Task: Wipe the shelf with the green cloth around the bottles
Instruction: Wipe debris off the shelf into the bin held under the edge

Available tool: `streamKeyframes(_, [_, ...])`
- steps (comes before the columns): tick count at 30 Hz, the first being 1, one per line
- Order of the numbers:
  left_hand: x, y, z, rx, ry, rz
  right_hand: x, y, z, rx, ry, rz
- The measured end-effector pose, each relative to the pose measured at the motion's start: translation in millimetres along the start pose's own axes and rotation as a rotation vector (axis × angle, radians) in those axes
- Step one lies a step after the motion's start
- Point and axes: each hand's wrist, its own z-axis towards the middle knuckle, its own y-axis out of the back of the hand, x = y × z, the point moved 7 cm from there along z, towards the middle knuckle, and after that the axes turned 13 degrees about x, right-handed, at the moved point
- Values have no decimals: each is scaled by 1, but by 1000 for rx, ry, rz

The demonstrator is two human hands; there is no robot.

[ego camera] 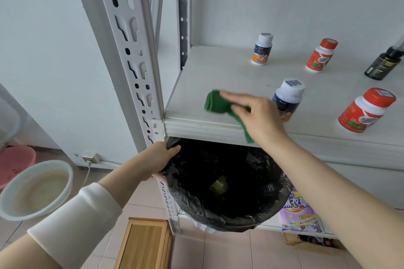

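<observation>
Cloth (216, 103): green, soft, light, folded. A limp tail droops over the front edge of the shelf (218, 76). Probably handles best pressed flat under the palm; likely to bunch if pushed edge-on.
Location: shelf front left, near the closest bottle (288, 98).
Right hand (260, 118) grip: fingers straight, pressing the cloth down.
Left hand (159, 159): curled round the bin (229, 214) rim.

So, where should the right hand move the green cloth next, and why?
Probably pull the folded green cloth forward to the front edge of the white shelf: the right hand presses it close to that edge, and the left hand holds the black-bagged bin right below. The white-capped blue bottle blocks the right.
</observation>
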Motion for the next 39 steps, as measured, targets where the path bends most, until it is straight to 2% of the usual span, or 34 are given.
streamKeyframes(2, [0,0,-1,5,-2,1,-10,12,23,-106,-103,-57])
streamKeyframes(3, [1,0,0,7,-1,0,-19,12,37,-96,-175,-90])
streamKeyframes(6, [3,3,0,1,10,16,-41,-13,70,175,-320,-304])
streamKeyframes(8, [5,4,1,0,10,20,-39,-33,79,347,-286,-451])
streamKeyframes(10, [6,4,2,1,11,23,-29,-43,76,418,-216,-463])
streamKeyframes(13, [1,1,-1,-4,-14,-3,-16,-48,54,394,-78,-358])
streamKeyframes(15, [2,0,2,-8,-15,-12,-7,-47,34,305,2,-253])
streamKeyframes(17, [1,0,0,-17,-22,-3,1,-46,12,220,57,-139])
streamKeyframes(20, [1,-3,2,-23,-32,29,6,-44,-14,199,98,-15])
streamKeyframes(25, [-2,-24,3,44,-43,77,-5,-37,-48,249,-55,178])
streamKeyframes(29, [-6,-45,4,91,-31,103,-22,-13,-76,228,-227,521])
streamKeyframes(33, [-20,-79,3,114,-52,93,-38,37,-93,197,-313,827])
streamKeyframes(39, [-41,-119,9,62,-48,84,-56,146,-58,173,-265,778])
